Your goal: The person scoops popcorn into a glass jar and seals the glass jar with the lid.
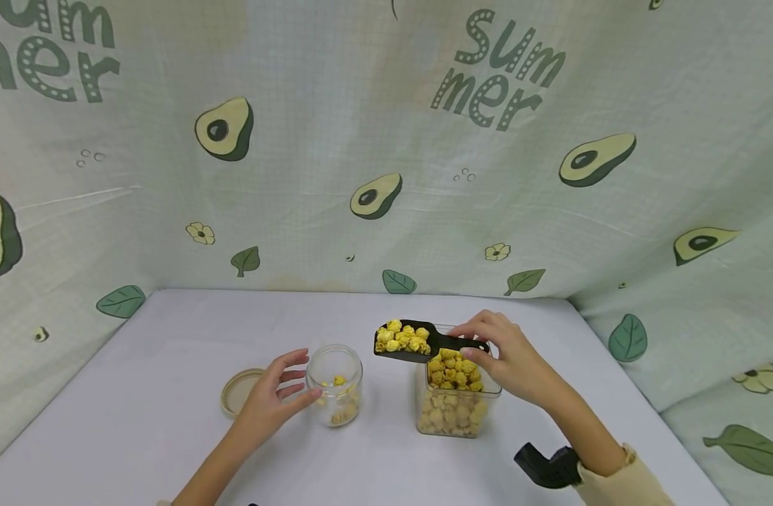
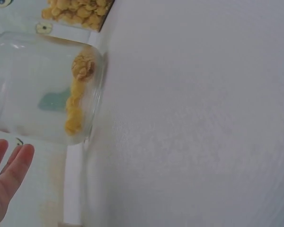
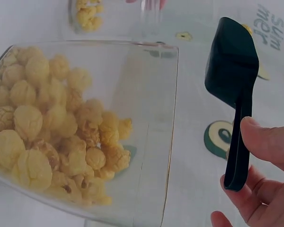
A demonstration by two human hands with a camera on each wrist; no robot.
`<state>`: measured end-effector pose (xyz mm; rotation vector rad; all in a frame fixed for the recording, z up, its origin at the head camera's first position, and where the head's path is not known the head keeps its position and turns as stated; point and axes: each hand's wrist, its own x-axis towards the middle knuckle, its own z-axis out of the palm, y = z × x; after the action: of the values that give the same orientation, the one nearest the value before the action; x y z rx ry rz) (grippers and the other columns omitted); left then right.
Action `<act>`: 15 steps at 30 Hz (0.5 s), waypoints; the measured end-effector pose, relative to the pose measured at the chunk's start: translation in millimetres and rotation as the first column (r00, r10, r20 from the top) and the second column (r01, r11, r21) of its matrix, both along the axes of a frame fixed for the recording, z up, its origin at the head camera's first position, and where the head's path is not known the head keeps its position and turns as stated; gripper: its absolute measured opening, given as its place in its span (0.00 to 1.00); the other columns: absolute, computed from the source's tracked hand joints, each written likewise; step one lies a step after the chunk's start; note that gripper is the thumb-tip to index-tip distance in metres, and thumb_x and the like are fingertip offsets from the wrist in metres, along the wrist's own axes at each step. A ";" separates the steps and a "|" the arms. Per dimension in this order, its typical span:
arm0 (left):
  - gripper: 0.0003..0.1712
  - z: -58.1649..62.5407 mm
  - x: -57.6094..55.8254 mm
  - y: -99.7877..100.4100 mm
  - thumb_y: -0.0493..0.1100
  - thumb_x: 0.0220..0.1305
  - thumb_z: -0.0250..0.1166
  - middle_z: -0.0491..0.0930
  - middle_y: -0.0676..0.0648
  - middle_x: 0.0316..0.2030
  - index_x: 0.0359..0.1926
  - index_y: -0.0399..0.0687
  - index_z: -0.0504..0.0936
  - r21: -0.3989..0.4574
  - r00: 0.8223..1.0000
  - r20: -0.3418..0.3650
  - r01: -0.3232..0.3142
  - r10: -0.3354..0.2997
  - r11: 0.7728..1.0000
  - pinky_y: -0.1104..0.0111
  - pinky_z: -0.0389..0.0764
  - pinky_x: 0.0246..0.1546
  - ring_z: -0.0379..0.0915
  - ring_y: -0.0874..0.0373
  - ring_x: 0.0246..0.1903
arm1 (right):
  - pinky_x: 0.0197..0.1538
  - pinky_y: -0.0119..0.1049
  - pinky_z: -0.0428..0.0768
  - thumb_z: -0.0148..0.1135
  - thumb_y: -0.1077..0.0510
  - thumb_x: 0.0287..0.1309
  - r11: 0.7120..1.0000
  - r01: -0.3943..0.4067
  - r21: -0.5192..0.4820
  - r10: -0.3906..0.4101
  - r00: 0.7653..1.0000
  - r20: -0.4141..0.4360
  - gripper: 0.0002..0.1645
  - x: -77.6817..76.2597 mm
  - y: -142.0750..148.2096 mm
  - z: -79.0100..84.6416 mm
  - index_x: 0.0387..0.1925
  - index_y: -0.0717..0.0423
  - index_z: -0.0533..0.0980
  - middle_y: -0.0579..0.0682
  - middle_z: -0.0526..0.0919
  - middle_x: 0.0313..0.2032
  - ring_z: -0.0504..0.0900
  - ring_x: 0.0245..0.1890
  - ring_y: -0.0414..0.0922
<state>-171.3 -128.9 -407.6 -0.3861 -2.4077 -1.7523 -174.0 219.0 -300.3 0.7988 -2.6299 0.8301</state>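
While the right hand (image 1: pixel 509 358) has its thumb and fingers pinched round the handle of a black plastic scoop (image 1: pixel 435 342), the left hand (image 1: pixel 279 393) is just hanging out by the jar, fingers spread and not gripping anything. Can't really tell if the left thumb touches the glass; the left wrist view shows a gap between the other fingers and the jar.

So, the scoop: it's up in the air, pretty much level, loaded with yellow round popcorn (image 1: pixel 402 339). From the head view its front end points left, toward the jar, and its handle passes over the back part of a clear, square-sided container (image 1: pixel 459 396) holding a big pile of the same popcorn.

The round clear glass jar (image 1: pixel 351 367) stands upright with its mouth uncovered, only a thin layer of pieces at the bottom. It's left of the container, the two well clear of touching. Further left, a round tan-rimmed lid (image 1: pixel 230 395) lies on the white table (image 1: pixel 298 320), partly hidden by the left hand.
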 end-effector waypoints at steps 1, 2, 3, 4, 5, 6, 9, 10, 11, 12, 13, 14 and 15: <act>0.36 -0.9 -0.6 -0.1 0.39 0.52 0.70 0.68 0.39 0.58 0.61 0.39 0.65 0.007 1.000 0.007 0.007 -0.008 1.000 0.61 0.78 0.51 0.70 0.41 0.53 | 0.42 0.40 0.65 0.62 0.61 0.55 1.000 -0.005 0.001 0.005 1.000 -0.002 0.15 -0.6 -1.8 -0.2 0.45 0.50 0.79 0.42 0.75 0.36 0.69 0.40 0.41; 0.36 -1.7 -1.0 -0.1 0.39 0.52 0.70 0.68 0.39 0.58 0.61 0.39 0.65 0.013 1.000 0.014 0.013 -0.013 1.000 0.62 0.79 0.51 0.69 0.42 0.53 | 0.43 0.41 0.65 0.62 0.61 0.55 1.000 -0.008 0.002 0.008 1.000 -0.001 0.15 -1.0 -3.6 -0.4 0.45 0.50 0.79 0.42 0.75 0.36 0.70 0.40 0.41; 0.36 -2.2 -1.5 0.0 0.39 0.52 0.70 0.68 0.40 0.58 0.61 0.39 0.65 0.021 1.000 0.022 0.018 -0.018 1.000 0.63 0.79 0.51 0.69 0.42 0.53 | 0.44 0.42 0.64 0.62 0.61 0.55 1.000 -0.011 0.004 0.011 1.000 -0.003 0.14 -1.7 -5.5 -0.6 0.45 0.50 0.79 0.42 0.75 0.36 0.70 0.40 0.42; 0.36 -2.7 -1.8 0.2 0.39 0.52 0.70 0.68 0.40 0.59 0.61 0.39 0.65 0.026 0.999 0.029 0.022 -0.023 0.999 0.64 0.79 0.51 0.69 0.42 0.53 | 0.44 0.43 0.64 0.62 0.60 0.55 1.000 -0.016 0.006 0.016 1.000 -0.004 0.14 -2.5 -7.4 -0.7 0.45 0.51 0.79 0.42 0.75 0.36 0.70 0.41 0.43; 0.36 -3.1 -2.1 0.4 0.39 0.52 0.70 0.68 0.40 0.59 0.61 0.39 0.66 0.030 0.999 0.035 0.023 -0.025 0.999 0.65 0.79 0.51 0.69 0.42 0.53 | 0.45 0.44 0.63 0.61 0.59 0.55 1.000 -0.021 0.006 0.021 1.000 0.000 0.14 -3.1 -9.4 -0.7 0.46 0.51 0.79 0.42 0.75 0.36 0.70 0.41 0.43; 0.35 -3.5 -2.1 0.6 0.39 0.52 0.70 0.68 0.40 0.59 0.60 0.39 0.66 0.032 0.999 0.042 0.023 -0.025 0.999 0.66 0.79 0.51 0.69 0.43 0.52 | 0.45 0.44 0.63 0.61 0.58 0.55 1.000 -0.027 0.006 0.027 1.000 0.005 0.14 -3.9 -11.4 -0.8 0.46 0.51 0.79 0.42 0.75 0.36 0.70 0.41 0.44; 0.34 -4.5 -2.2 1.2 0.39 0.51 0.70 0.69 0.41 0.58 0.59 0.41 0.67 0.033 0.998 0.057 0.021 -0.023 0.999 0.67 0.79 0.51 0.69 0.43 0.52 | 0.45 0.43 0.63 0.61 0.57 0.55 0.999 -0.040 0.007 0.039 0.999 0.018 0.15 -6.3 -17.1 -1.0 0.46 0.51 0.79 0.43 0.76 0.37 0.71 0.42 0.45; 0.34 -5.0 -2.2 1.3 0.39 0.51 0.71 0.69 0.41 0.58 0.59 0.41 0.68 0.033 0.998 0.058 0.022 -0.023 0.999 0.67 0.78 0.51 0.69 0.43 0.52 | 0.45 0.43 0.62 0.61 0.58 0.55 0.999 -0.042 0.007 0.042 0.999 0.024 0.15 -7.0 -18.9 -1.3 0.46 0.52 0.79 0.43 0.76 0.37 0.71 0.43 0.46; 0.34 -5.5 -2.2 1.4 0.39 0.51 0.71 0.70 0.41 0.58 0.59 0.41 0.68 0.032 0.998 0.058 0.020 -0.022 0.999 0.67 0.78 0.51 0.69 0.43 0.52 | 0.45 0.43 0.62 0.62 0.59 0.55 0.999 -0.043 0.007 0.043 0.999 0.029 0.15 -7.7 -20.7 -1.7 0.46 0.52 0.79 0.43 0.76 0.37 0.72 0.43 0.46; 0.34 -5.9 -2.3 1.5 0.39 0.51 0.71 0.70 0.41 0.58 0.59 0.41 0.68 0.032 0.998 0.059 0.021 -0.023 0.999 0.68 0.78 0.52 0.69 0.43 0.52 | 0.45 0.42 0.62 0.62 0.60 0.55 0.999 -0.044 0.007 0.044 0.999 0.032 0.15 -8.5 -22.4 -2.3 0.46 0.52 0.79 0.44 0.76 0.37 0.71 0.43 0.46; 0.34 -6.4 -2.4 1.6 0.39 0.51 0.71 0.70 0.41 0.58 0.59 0.41 0.68 0.032 0.998 0.059 0.022 -0.023 0.999 0.67 0.78 0.52 0.69 0.43 0.52 | 0.45 0.42 0.62 0.62 0.61 0.55 0.999 -0.045 0.008 0.045 0.998 0.034 0.15 -9.1 -24.0 -2.8 0.46 0.51 0.79 0.44 0.76 0.37 0.71 0.43 0.46; 0.34 -6.9 -2.5 1.7 0.39 0.51 0.71 0.70 0.41 0.58 0.59 0.41 0.68 0.031 0.998 0.059 0.022 -0.024 0.999 0.67 0.78 0.52 0.69 0.43 0.52 | 0.44 0.42 0.62 0.62 0.62 0.55 0.999 -0.044 0.007 0.044 0.998 0.037 0.15 -9.6 -25.4 -3.5 0.46 0.51 0.79 0.44 0.76 0.37 0.71 0.43 0.46; 0.34 -7.3 -2.5 1.9 0.39 0.51 0.71 0.69 0.41 0.58 0.59 0.41 0.68 0.030 0.998 0.060 0.023 -0.025 0.999 0.66 0.78 0.52 0.69 0.43 0.53 | 0.44 0.42 0.61 0.63 0.63 0.54 0.999 -0.044 0.005 0.044 0.998 0.037 0.15 -10.1 -26.6 -4.2 0.45 0.51 0.79 0.43 0.76 0.37 0.71 0.43 0.46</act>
<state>-173.7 -127.0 -415.0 -0.3643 -2.4247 -1.8333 -184.1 192.3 -304.5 0.8539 -2.6570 0.8571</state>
